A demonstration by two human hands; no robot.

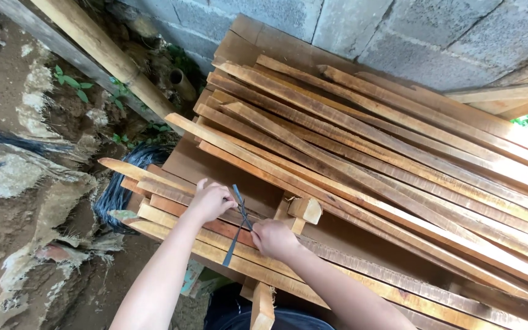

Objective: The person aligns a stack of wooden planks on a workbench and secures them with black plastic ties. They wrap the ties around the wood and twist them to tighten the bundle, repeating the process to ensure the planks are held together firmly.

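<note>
Outdoor timber yard or rough building site: big stack of sawn wood planks (368,159) against a bare concrete block wall (398,30), dirt ground (25,244) on the left with weeds, bamboo pole (105,55), coil of black wire (117,183)

Single view only, from a camera worn on the person's head. It looks steeply down and forward over the person's own forearms, which enter from the lower edge at 6 o'clock. The left hand (210,200) and right hand (274,238) sit just below frame centre, close to the lens. A stack of wooden slats (362,153) fills the centre and runs out toward 4 o'clock. The far limit of the view is a grey block wall (410,33) at 12 to 1 o'clock. Bare earth ground (25,183) occupies the 9 o'clock side. With one camera, no overlap with another view applies.
</note>
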